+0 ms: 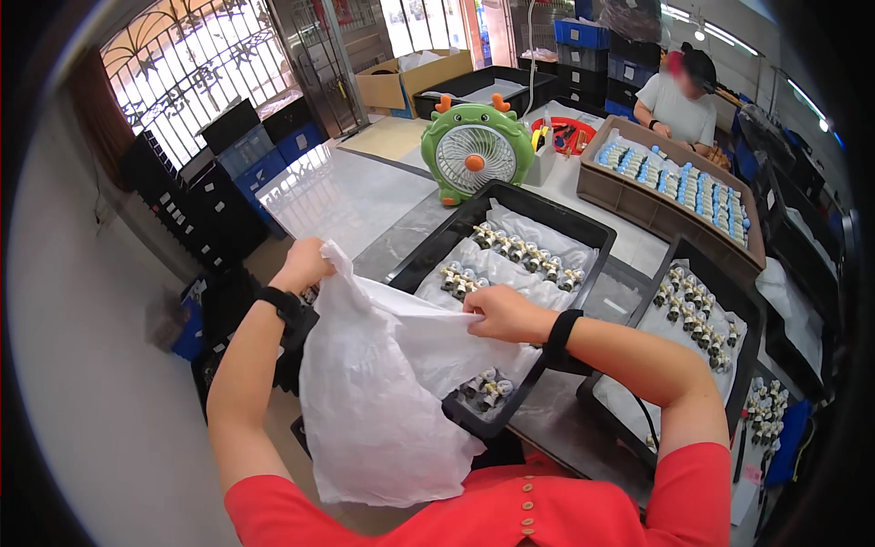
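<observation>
I see the left hand closed on the upper end of a thin white sheet, out to the side. The right hand pinches the sheet's edge, thumb and fingers together, above a black tray. The sheet hangs down over the tray's near left side. Small parts lie in rows inside; a green fan stands just beyond.

Nearer than the green fan, the white sheet hides part of a black tray; right of the fan, a brown crate hides the lower body of a co-worker.
</observation>
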Action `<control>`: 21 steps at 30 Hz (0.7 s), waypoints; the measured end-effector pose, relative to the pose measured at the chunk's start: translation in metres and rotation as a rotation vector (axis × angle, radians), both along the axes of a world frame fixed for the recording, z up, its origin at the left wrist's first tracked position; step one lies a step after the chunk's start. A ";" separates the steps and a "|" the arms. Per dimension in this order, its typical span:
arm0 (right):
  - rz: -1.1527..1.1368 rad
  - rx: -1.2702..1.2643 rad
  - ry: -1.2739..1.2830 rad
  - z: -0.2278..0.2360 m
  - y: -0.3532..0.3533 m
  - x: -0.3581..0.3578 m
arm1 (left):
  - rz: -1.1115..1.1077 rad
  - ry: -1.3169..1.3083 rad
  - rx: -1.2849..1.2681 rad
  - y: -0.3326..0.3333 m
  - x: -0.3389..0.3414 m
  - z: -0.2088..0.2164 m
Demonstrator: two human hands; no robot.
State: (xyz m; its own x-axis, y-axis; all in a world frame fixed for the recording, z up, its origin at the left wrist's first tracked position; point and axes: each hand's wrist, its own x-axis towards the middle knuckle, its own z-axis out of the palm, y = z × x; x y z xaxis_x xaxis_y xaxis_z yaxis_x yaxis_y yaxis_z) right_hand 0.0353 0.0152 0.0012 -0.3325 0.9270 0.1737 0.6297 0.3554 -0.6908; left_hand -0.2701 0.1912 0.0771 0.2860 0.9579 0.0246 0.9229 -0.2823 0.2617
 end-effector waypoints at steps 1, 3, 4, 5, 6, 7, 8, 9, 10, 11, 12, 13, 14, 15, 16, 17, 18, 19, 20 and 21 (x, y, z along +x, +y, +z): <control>0.044 0.039 -0.076 -0.009 0.002 0.001 | 0.055 -0.064 -0.114 0.004 0.009 0.004; -0.034 -0.148 -0.003 -0.001 0.001 -0.001 | 0.088 0.156 -0.061 0.012 0.022 0.014; -0.089 -0.278 0.088 0.004 0.000 0.001 | 0.214 -0.190 -0.147 0.014 0.028 0.014; -0.139 -0.401 0.176 0.010 0.003 0.002 | 0.205 -0.303 -0.175 0.024 0.028 0.011; -0.104 -0.382 0.222 0.009 0.007 0.011 | 0.195 -0.415 -0.200 0.040 0.029 0.002; -0.157 -0.390 0.227 0.014 0.006 0.021 | 0.177 -0.529 -0.232 0.058 0.035 -0.011; -0.220 -0.360 0.182 0.012 0.007 0.038 | 0.123 -0.372 -0.192 0.074 0.052 -0.024; -0.282 -0.331 0.139 0.009 0.007 0.056 | 0.068 -0.213 -0.150 0.080 0.076 -0.035; -0.343 -0.274 -0.027 0.006 0.003 0.073 | 0.085 -0.292 -0.120 0.062 0.109 -0.037; -0.388 -0.206 -0.198 0.009 0.000 0.085 | 0.117 -0.377 -0.078 0.036 0.135 -0.035; -0.419 -0.128 -0.365 0.011 0.001 0.093 | 0.034 -0.386 0.017 0.024 0.147 -0.043; -0.413 -0.107 -0.478 0.008 -0.001 0.104 | -0.056 -0.398 0.111 0.019 0.161 -0.053; -0.402 -0.099 -0.520 0.011 -0.006 0.110 | -0.055 -0.405 0.088 0.019 0.177 -0.065; -0.394 -0.098 -0.559 0.011 -0.010 0.117 | -0.057 -0.407 0.059 0.019 0.193 -0.076; -0.405 -0.119 -0.592 0.016 -0.013 0.119 | -0.058 -0.363 0.090 0.014 0.208 -0.082; -0.415 -0.117 -0.638 0.010 -0.013 0.129 | -0.069 -0.314 0.121 0.003 0.223 -0.080; -0.425 -0.115 -0.686 0.000 -0.009 0.142 | -0.071 -0.307 0.121 -0.008 0.237 -0.076; -0.427 -0.099 -0.726 -0.006 -0.002 0.149 | -0.120 -0.309 0.235 0.000 0.242 -0.091; -0.437 -0.145 -0.703 -0.009 0.002 0.152 | -0.134 -0.275 0.273 0.000 0.247 -0.096; -0.441 -0.122 -0.757 -0.009 0.004 0.154 | -0.149 -0.241 0.311 0.001 0.253 -0.099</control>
